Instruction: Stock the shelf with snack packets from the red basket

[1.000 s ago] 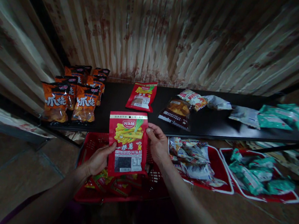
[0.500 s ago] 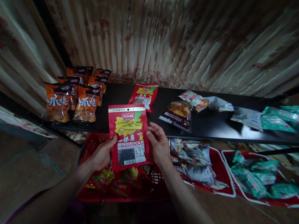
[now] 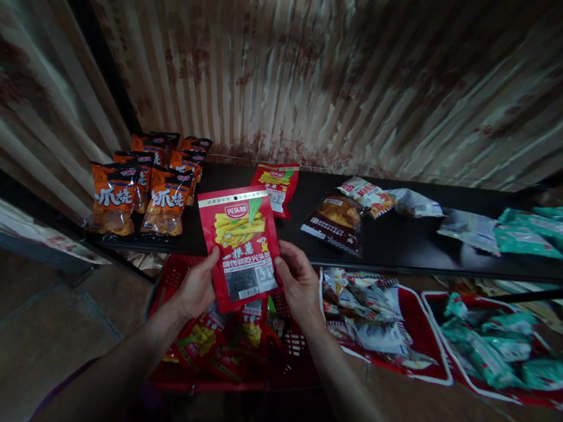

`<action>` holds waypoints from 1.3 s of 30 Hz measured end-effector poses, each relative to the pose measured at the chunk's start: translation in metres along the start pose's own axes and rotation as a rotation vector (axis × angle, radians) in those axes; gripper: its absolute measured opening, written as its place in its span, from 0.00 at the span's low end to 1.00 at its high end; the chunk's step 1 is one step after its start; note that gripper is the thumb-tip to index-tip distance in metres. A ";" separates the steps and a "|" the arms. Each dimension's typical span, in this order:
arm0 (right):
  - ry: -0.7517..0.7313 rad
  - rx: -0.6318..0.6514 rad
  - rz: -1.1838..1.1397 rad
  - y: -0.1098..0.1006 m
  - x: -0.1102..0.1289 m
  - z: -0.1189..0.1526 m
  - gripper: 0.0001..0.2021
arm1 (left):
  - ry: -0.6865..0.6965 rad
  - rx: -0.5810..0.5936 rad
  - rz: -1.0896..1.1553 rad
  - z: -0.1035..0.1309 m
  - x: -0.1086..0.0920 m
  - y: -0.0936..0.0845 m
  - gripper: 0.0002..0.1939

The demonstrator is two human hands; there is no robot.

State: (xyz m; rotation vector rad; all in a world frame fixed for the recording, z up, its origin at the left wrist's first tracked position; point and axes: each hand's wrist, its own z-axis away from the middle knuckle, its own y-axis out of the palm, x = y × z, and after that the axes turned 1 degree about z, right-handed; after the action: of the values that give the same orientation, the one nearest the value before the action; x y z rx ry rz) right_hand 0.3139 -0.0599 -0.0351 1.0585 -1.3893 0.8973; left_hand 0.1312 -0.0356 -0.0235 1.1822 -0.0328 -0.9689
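In the head view, the left hand (image 3: 197,287) is clamping a flat red plastic packet (image 3: 238,250) by its left edge; the right hand (image 3: 299,288) is touching the opposite edge, whether gripping I cannot tell. Both hands are probably bracing it against bending, above a red perforated plastic basket (image 3: 177,385).

Toward twelve o'clock, a pleated curtain (image 3: 277,63) with reddish blotches. At nine o'clock on the black shelf (image 3: 408,246), a close cluster of orange bags (image 3: 138,186), standing upright. Toward three o'clock, a brown bag (image 3: 338,222), then white bags (image 3: 413,203), then green bags (image 3: 530,240). Around four o'clock, a red basket (image 3: 424,330) of pale packets (image 3: 374,328); farther out, a white-rimmed basket (image 3: 518,398) of green packets (image 3: 476,342). At eight o'clock, tiled floor (image 3: 73,323).
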 end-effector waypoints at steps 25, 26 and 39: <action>-0.273 0.017 0.425 -0.009 0.002 0.011 0.15 | 0.161 -0.130 -0.019 -0.006 -0.015 0.012 0.26; -0.366 0.009 0.509 -0.008 0.005 0.013 0.16 | 0.174 -0.128 -0.022 -0.006 -0.013 0.015 0.26; -0.342 0.309 0.422 0.003 0.010 0.035 0.41 | 0.464 0.180 -0.578 0.028 0.033 0.017 0.27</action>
State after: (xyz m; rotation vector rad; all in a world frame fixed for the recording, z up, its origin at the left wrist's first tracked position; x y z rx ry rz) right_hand 0.3004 -0.0931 -0.0284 1.2123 -1.8435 1.3140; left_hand 0.1485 -0.0771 -0.0128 1.6037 0.6333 -1.1792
